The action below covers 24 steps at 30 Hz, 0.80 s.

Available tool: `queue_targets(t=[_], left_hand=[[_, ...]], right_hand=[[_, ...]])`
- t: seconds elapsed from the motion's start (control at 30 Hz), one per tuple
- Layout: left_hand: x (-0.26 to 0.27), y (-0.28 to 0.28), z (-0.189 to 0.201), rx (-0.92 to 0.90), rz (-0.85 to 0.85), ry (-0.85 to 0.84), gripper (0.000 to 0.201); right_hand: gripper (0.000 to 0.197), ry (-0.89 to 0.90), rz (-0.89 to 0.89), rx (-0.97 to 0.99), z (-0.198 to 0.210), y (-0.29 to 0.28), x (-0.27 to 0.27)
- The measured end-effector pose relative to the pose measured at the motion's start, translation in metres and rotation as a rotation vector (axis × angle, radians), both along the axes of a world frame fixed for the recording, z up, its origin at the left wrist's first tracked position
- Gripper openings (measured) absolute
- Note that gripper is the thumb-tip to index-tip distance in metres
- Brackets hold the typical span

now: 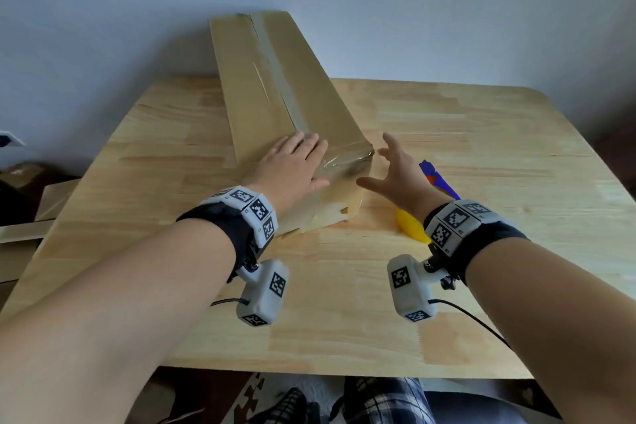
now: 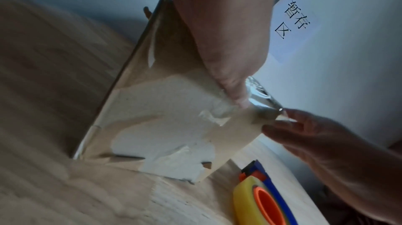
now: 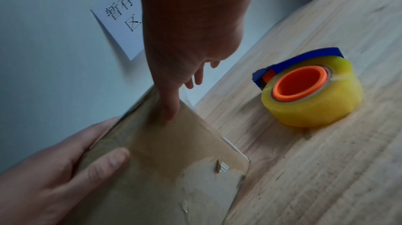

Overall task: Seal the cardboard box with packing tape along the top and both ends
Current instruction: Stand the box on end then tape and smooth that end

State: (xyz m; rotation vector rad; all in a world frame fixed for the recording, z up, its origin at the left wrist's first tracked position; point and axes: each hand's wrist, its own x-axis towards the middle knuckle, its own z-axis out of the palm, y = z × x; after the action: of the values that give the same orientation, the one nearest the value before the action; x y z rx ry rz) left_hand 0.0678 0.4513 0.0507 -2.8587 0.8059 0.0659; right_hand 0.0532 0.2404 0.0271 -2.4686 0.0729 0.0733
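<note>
A long cardboard box (image 1: 275, 86) lies on the wooden table (image 1: 464, 155), running away from me. Clear tape (image 1: 347, 157) covers its top seam and wraps over the near end (image 2: 163, 117). My left hand (image 1: 296, 163) lies flat on the top at the near end, with its thumb (image 3: 108, 161) down on the end face (image 3: 174, 142). My right hand (image 1: 395, 165) is open with spread fingers at the box's near right corner, its thumb (image 3: 169, 108) touching the end face. The yellow tape roll in a blue and orange dispenser (image 3: 311, 94) lies on the table under my right wrist.
The box's far end reaches the pale wall, where a paper sign (image 2: 293, 20) hangs. Loose cardboard pieces (image 1: 20, 217) lie off the table's left side. The table's front edge (image 1: 344, 370) is close to my legs.
</note>
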Motion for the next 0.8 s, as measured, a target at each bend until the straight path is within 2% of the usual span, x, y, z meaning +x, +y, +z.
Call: queue_targets(t=[0.17,0.27,0.37,0.57,0.67,0.8], left_hand=[[0.008,-0.017,0.010,-0.150,-0.019,-0.010,0.064],[0.016,-0.032,0.007,-0.125,-0.112,0.036,0.059],[0.019,-0.038,-0.002,-0.115,-0.087,0.056,0.056],[0.017,-0.043,0.003,-0.044,-0.105,-0.045,0.058],[0.022,-0.049,0.008,-0.028,-0.126,-0.079,0.057],[0.030,-0.053,0.002,-0.051,-0.157,-0.025,0.057]], right_hand=[[0.077,-0.001,0.013,0.060,-0.013,-0.004,-0.002],[0.066,-0.050,-0.007,0.060,-0.014,-0.005,-0.003],[0.059,-0.089,-0.028,0.043,-0.014,-0.008,-0.004],[0.054,-0.077,-0.019,0.085,-0.016,-0.009,-0.002],[0.039,-0.072,-0.012,0.112,-0.021,-0.007,0.000],[0.019,-0.152,-0.047,0.043,-0.026,-0.011,-0.006]])
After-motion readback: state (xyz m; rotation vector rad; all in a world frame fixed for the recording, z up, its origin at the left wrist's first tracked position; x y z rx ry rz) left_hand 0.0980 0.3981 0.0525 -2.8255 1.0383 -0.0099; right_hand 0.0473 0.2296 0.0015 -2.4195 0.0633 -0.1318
